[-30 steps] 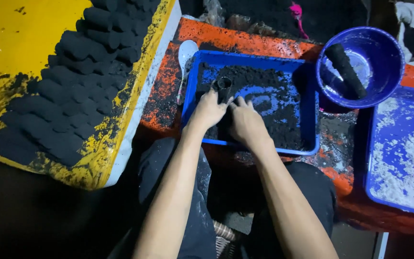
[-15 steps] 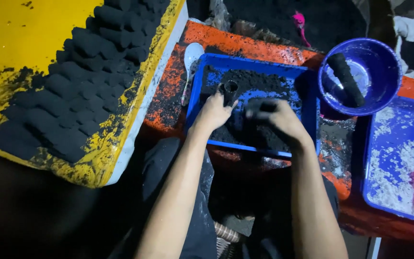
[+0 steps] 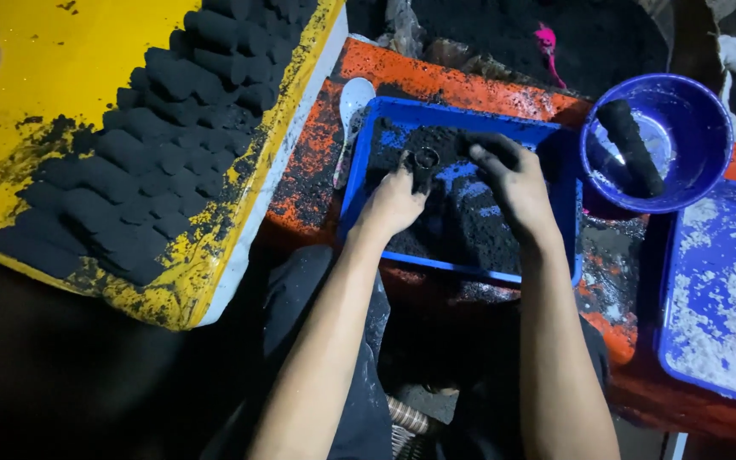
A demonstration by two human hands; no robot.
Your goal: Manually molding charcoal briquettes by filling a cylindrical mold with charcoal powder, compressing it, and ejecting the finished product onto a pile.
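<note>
1. Compared with the picture one second before, the right hand [image 3: 513,183] was moved away from the left hand [image 3: 395,202], up and to the right, toward the far side of the blue tray [image 3: 368,158]. Half a second before, it was already on the way there.
2. On the yellow board [image 3: 61,77], the rows of pressed black pieces [image 3: 155,145] were left as they were; no piece was added or taken.
3. The blue tray was kept on the orange table [image 3: 436,77], just in front of the person, and the black powder [image 3: 462,217] was seen heaped inside it.
4. The blue bowl [image 3: 683,119] with the black roll [image 3: 632,145] in it was not touched, and it was placed well apart from both hands.
5. The right hand's fingers were curled into the powder at the far side; whether powder was gripped in them could not be told.
6. The small black tube [image 3: 424,160] was held upright in the tray by the left hand's fingers, which were closed around it, with its open mouth turned up.
7. From this it was judged that powder was being gathered for the tube, and that the filling was not yet finished.
</note>
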